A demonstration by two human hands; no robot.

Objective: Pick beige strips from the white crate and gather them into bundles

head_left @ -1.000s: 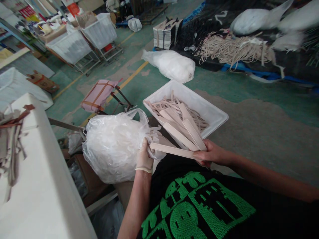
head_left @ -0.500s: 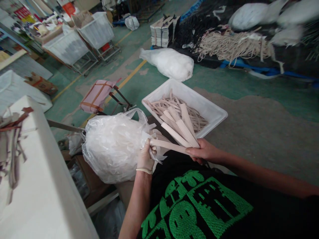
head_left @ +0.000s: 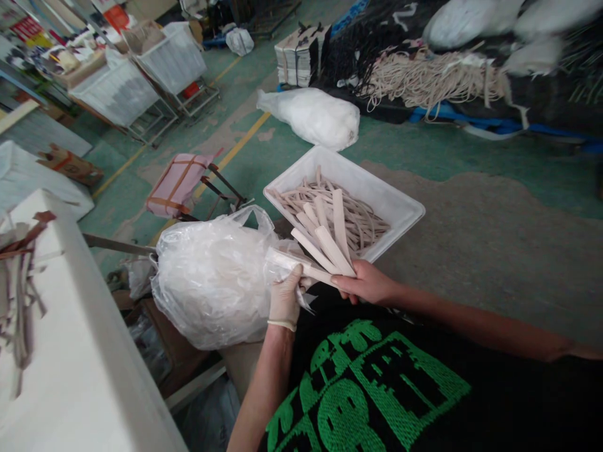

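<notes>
My left hand, in a thin pale glove, is closed on a flat beige strap that runs across to my right hand. My bare right hand grips the other end of it, along with a fan of several beige straps pointing up and away. Beyond them, a white plastic tub holds a tangle of long beige straps. Left of my gloved hand bulges a clear plastic bag full of whitish film-like pieces. Loose white pieces hang around my left fingers.
A white table with strap offcuts stands at the left. Ahead are a pink-covered stool and a stuffed white sack on the floor. Farther off are wheeled bins and a heap of beige cords.
My hands have come closer together: the left slid rightward along the strap, while the right shifted left with its straps. The whole view has also shifted slightly.
</notes>
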